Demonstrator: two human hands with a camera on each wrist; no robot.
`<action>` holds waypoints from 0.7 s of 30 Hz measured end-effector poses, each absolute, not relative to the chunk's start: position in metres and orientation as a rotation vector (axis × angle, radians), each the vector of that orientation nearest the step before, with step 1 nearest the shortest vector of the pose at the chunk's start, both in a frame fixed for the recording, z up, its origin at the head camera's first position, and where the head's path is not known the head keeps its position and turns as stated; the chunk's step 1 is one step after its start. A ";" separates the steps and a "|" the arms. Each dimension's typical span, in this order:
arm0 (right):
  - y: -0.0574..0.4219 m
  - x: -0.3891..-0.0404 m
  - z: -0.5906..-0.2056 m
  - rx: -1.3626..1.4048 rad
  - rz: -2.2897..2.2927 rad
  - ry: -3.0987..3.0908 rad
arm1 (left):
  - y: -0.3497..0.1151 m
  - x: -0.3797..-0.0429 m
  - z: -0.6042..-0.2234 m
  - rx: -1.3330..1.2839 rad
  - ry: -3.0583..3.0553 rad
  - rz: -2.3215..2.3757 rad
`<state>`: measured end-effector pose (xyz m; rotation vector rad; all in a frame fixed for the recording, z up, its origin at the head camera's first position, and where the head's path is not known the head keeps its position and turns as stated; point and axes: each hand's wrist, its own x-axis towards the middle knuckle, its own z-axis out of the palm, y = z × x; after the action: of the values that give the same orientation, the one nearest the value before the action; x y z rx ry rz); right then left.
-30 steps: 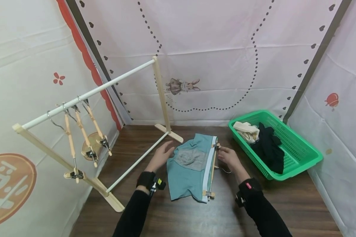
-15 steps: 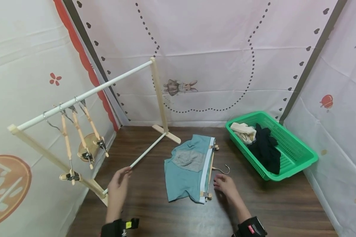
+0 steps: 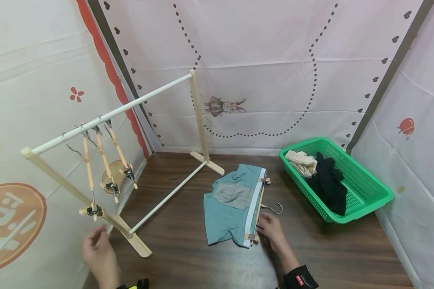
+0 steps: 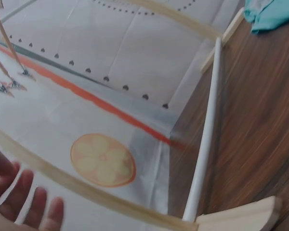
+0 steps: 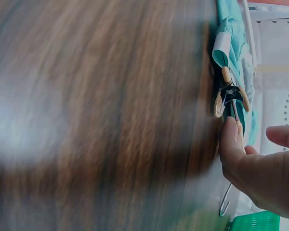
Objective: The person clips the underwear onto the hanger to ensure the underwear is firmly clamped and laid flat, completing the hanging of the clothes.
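Teal shorts [image 3: 220, 216] with a grey patch and a white waistband lie flat on the brown floor. A wooden clip hanger [image 3: 261, 196] is clipped along the waistband, its metal hook pointing right. My right hand [image 3: 273, 232] is at the hanger's bar near the lower clip [image 5: 229, 94]; in the right wrist view its fingers reach the bar while the thumb stays apart. Beside the near post of the wooden drying rack [image 3: 63, 182], my left hand [image 3: 102, 257] hovers with loosely bent fingers, holding nothing. Several clip hangers [image 3: 105, 160] hang from the rack's white top rod.
A green plastic basket [image 3: 374, 196] stands on the right, holding a cream cloth [image 3: 301, 162] and a black cloth [image 3: 327, 184]. The rack's white lower rod [image 3: 168, 196] runs near the floor left of the shorts. Fabric-covered walls [image 3: 260, 92] enclose the back and sides.
My left hand has moved from beside the shorts, past the lower rod, to the rack's near post. My right hand has slid from the upper clip toward the lower one. The shorts stay put.
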<state>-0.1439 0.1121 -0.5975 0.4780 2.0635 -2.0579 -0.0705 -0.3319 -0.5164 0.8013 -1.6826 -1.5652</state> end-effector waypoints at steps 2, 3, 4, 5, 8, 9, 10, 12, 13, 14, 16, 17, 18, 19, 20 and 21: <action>0.113 -0.144 -0.597 0.499 -2.094 2.018 | -0.339 -0.075 -0.513 0.814 -1.733 -1.584; 0.113 -0.145 -0.597 0.517 -2.113 1.988 | -0.343 -0.077 -0.512 0.805 -1.782 -1.595; 0.113 -0.145 -0.596 0.533 -2.132 1.958 | -0.346 -0.080 -0.510 0.778 -1.831 -1.604; 0.114 -0.145 -0.596 0.552 -2.151 1.925 | -0.349 -0.083 -0.510 0.751 -1.897 -1.593; 0.114 -0.145 -0.596 0.559 -2.187 1.871 | -0.359 -0.090 -0.511 0.656 -2.015 -1.517; 0.113 -0.145 -0.596 0.541 -2.198 1.862 | -0.361 -0.092 -0.512 0.643 -2.040 -1.468; 0.113 -0.145 -0.597 0.528 -2.205 1.856 | -0.364 -0.094 -0.513 0.631 -2.056 -1.419; 0.113 -0.145 -0.598 0.493 -2.207 1.868 | -0.367 -0.096 -0.514 0.640 -2.074 -1.340; 0.112 -0.145 -0.599 0.486 -2.202 1.879 | -0.369 -0.098 -0.515 0.652 -2.079 -1.316; 0.112 -0.145 -0.600 0.475 -2.197 1.894 | -0.371 -0.099 -0.515 0.664 -2.081 -1.302; 0.112 -0.145 -0.601 0.472 -2.182 1.934 | -0.373 -0.100 -0.516 0.684 -2.087 -1.295; 0.112 -0.145 -0.600 0.462 -2.176 1.962 | -0.373 -0.101 -0.517 0.691 -2.089 -1.301; 0.112 -0.145 -0.600 0.465 -2.172 1.981 | -0.374 -0.102 -0.517 0.688 -2.094 -1.303; 0.113 -0.145 -0.599 0.466 -2.171 1.995 | -0.375 -0.102 -0.518 0.678 -2.101 -1.302; 0.113 -0.145 -0.598 0.466 -2.170 2.008 | -0.375 -0.103 -0.519 0.665 -2.108 -1.297; 0.114 -0.144 -0.597 0.470 -2.164 2.025 | -0.376 -0.104 -0.519 0.650 -2.112 -1.295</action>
<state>-0.1444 0.1136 -0.5969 0.4702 2.0254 -2.1638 -0.1038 -0.3755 -0.5191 0.6503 -2.1116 -1.2954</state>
